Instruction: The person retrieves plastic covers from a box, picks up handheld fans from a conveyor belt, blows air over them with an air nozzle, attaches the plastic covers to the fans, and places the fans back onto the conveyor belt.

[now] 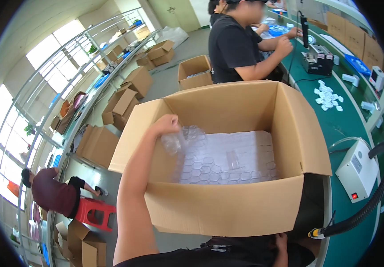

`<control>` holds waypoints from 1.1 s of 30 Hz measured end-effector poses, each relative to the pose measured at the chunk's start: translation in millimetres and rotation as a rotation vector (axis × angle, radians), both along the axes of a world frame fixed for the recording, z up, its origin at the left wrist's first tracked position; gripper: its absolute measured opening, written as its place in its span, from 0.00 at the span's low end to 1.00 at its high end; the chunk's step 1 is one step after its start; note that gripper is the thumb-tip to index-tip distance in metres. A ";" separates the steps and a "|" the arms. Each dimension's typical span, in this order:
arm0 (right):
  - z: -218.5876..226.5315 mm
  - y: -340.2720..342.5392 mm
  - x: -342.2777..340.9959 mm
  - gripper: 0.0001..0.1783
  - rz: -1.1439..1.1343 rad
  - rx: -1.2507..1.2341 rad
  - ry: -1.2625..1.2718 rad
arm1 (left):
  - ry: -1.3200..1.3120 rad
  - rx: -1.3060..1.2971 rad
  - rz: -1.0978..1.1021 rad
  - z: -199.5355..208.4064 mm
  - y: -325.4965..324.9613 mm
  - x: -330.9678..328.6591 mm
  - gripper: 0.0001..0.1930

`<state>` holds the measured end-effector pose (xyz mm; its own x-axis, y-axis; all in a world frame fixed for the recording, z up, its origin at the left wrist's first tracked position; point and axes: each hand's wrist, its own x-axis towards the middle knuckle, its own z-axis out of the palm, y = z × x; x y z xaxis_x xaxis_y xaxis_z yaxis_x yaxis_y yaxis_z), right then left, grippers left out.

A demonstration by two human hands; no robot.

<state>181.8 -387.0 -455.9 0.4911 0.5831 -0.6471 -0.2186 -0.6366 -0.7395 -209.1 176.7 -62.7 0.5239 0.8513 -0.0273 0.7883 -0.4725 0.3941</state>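
Note:
In front of me stands a large open cardboard box (pixel 227 209) with its flaps folded out. Inside, rows of small clear plastic pieces (pixel 209 171) lie over a white sheet (pixel 245 144), and one loose clear piece rests near the middle. My left hand (pixel 168 123) is closed above the box's left side. From its fingers hangs a crumpled clear plastic bag (pixel 178 139), blurred at its lower part. Low at the front, my right hand (pixel 281 242) is by my lap, just under the box's near edge; its fingers are mostly hidden.
A green workbench (pixel 316 120) runs along the right, with white parts (pixel 328 95), a white device (pixel 358 171) and a black hose (pixel 356 218). A co-worker (pixel 241 44) sits beyond the box. Cardboard boxes (pixel 96 147) and a person on a red stool (pixel 96 211) are on the left.

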 end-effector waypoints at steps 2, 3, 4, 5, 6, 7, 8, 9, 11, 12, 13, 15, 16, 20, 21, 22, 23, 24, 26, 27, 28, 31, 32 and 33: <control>4.6 1.8 1.7 0.12 -0.010 -0.023 0.057 | -0.234 -0.055 0.061 5.8 -1.2 -3.2 0.10; 1.9 5.4 0.0 0.12 0.005 -0.022 0.060 | -0.231 -0.051 0.074 6.3 -2.2 -9.9 0.10; -3.4 8.8 -2.5 0.12 0.039 -0.004 0.009 | -0.257 0.061 0.118 6.9 -3.0 -15.7 0.09; -6.1 8.2 -3.8 0.12 0.060 0.009 -0.049 | -0.288 0.168 0.151 4.8 -2.5 -14.4 0.08; -12.5 4.3 -2.1 0.12 0.054 0.003 -0.056 | -0.295 0.161 0.146 4.0 -4.5 -7.1 0.08; -18.4 -0.2 0.6 0.12 0.034 0.015 -0.061 | -0.182 0.243 0.136 3.5 -6.1 1.0 0.06; -24.4 -3.6 3.1 0.12 0.015 0.030 -0.065 | -0.068 0.327 0.125 5.3 -9.2 10.7 0.05; -22.9 -3.8 3.6 0.12 0.009 0.028 -0.067 | 0.237 0.289 0.059 1.7 -13.3 22.5 0.07; -17.1 5.2 -1.3 0.12 -0.107 0.006 0.193 | 0.786 0.204 -0.128 -25.9 -10.1 13.5 0.09; -31.5 1.5 3.7 0.14 -0.062 0.028 0.203 | 0.812 0.172 -0.162 -51.8 -4.3 7.6 0.09; -32.4 4.8 0.1 0.14 -0.061 0.028 0.207 | 0.845 0.136 -0.191 -69.3 -4.2 0.6 0.10; -28.2 -1.9 -3.9 0.14 0.020 0.008 -0.059 | 0.822 0.131 -0.172 -80.3 -10.4 -6.3 0.11; -41.7 -5.1 -4.3 0.15 0.003 0.075 -0.111 | 0.805 0.127 -0.138 -82.7 -11.2 -8.7 0.12; -87.6 -22.1 14.0 0.15 -0.145 0.036 -0.022 | 0.705 0.053 0.046 -82.9 -17.9 19.0 0.14; -97.0 -28.2 17.2 0.15 -0.061 0.029 -0.110 | 0.716 0.065 -0.008 -88.1 -17.2 17.9 0.13; -105.6 -34.6 21.1 0.15 0.022 0.021 -0.200 | 0.726 0.077 -0.064 -94.0 -16.1 19.2 0.13; -106.4 -30.7 16.3 0.15 0.022 0.029 -0.191 | 0.735 0.083 -0.060 -101.0 -16.1 11.4 0.13; -101.2 -23.5 12.2 0.15 0.044 0.053 -0.233 | 0.708 0.108 -0.035 -104.8 -15.1 3.4 0.12; -87.8 -15.7 9.1 0.15 0.058 0.083 -0.279 | 0.677 0.142 -0.015 -107.3 -7.9 -4.9 0.11; -78.0 -13.0 7.3 0.15 0.108 0.071 -0.283 | 0.664 0.163 -0.032 -104.5 -6.4 -7.7 0.11; -68.5 -9.2 5.5 0.15 0.159 0.061 -0.287 | 0.652 0.183 -0.047 -102.6 -5.2 -9.9 0.10; -49.0 -4.7 2.3 0.12 0.167 0.066 -0.331 | 0.608 0.116 0.020 -90.6 -5.7 -4.9 0.11; -48.0 -6.9 4.9 0.12 0.173 0.068 -0.336 | 0.604 0.116 0.026 -92.2 -9.2 -1.8 0.11; -55.2 -12.0 8.5 0.10 0.115 0.064 -0.278 | 0.645 0.128 0.028 -99.3 -13.1 3.0 0.12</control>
<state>190.3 -399.0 -511.1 0.5727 0.6806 -0.4570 0.0685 -0.5953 -0.8006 -206.1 163.6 -162.0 0.4142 0.8817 -0.2257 0.8602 -0.4603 -0.2194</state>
